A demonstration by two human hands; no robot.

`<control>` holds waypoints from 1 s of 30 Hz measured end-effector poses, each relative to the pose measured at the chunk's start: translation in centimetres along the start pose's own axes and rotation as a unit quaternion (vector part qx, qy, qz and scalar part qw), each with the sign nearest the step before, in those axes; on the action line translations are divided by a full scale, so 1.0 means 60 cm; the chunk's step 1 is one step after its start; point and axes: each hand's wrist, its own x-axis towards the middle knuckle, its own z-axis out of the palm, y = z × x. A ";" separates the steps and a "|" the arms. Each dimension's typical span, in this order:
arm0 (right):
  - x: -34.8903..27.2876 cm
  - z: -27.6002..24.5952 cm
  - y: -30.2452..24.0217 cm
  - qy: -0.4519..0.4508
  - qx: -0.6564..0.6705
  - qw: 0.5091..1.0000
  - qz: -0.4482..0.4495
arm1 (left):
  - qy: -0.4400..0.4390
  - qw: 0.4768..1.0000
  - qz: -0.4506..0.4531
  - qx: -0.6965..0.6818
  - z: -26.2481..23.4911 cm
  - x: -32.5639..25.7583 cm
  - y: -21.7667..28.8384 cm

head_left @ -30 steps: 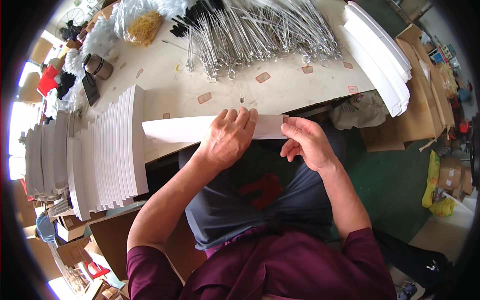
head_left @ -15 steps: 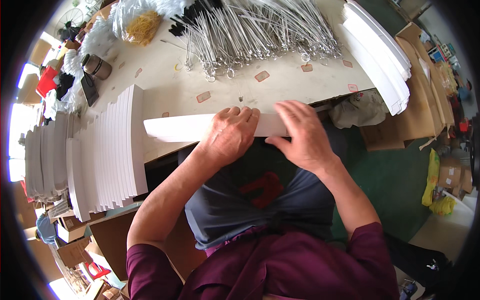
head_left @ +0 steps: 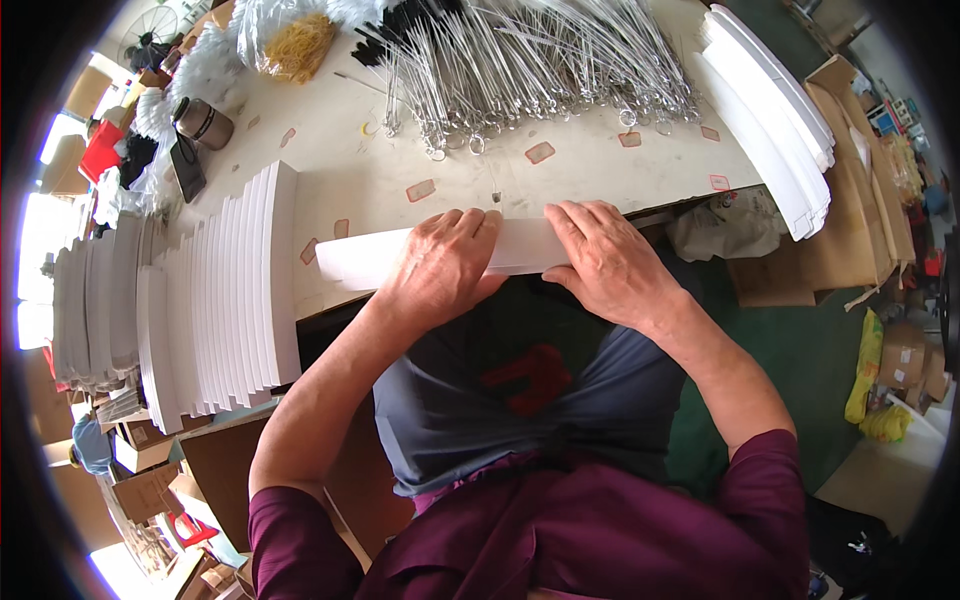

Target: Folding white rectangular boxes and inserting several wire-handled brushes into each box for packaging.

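A long, narrow white folded card (head_left: 362, 259) lies across the table's front edge. My left hand (head_left: 446, 258) is closed over its middle, fingers on top and thumb at the near side. At the card's right end, my right hand (head_left: 610, 255) grips it with fingers over the far edge and thumb at the near edge. A short stretch of the card shows between the two hands. To the left stands a row of similar white folded cards (head_left: 225, 290), set on edge side by side.
Many thin metal rods with ring ends (head_left: 520, 85) lie at the back of the table (head_left: 350, 180). White card strips (head_left: 765, 120) are stacked at right, beside an open cardboard box (head_left: 850, 190). A flask (head_left: 205, 125) and a dark phone-like slab (head_left: 187, 168) stand at far left.
My right hand has come down onto the card's right end and grips it. My left hand has shifted slightly left along the card, and its thumb now shows. The view has moved a little.
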 end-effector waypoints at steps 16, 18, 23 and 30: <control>0.049 0.009 0.045 0.011 0.020 0.998 -0.057 | 0.002 0.998 -0.062 0.020 -0.029 -0.020 -0.044; 0.067 0.015 0.065 0.013 0.016 0.998 -0.059 | 0.007 0.997 -0.073 0.003 -0.026 -0.002 -0.059; 0.071 0.046 0.085 0.015 0.047 0.998 -0.038 | 0.001 0.993 -0.113 -0.027 0.002 0.008 -0.064; 0.053 0.052 0.070 0.020 0.054 0.997 -0.041 | 0.113 0.989 -0.095 0.000 0.036 -0.022 -0.034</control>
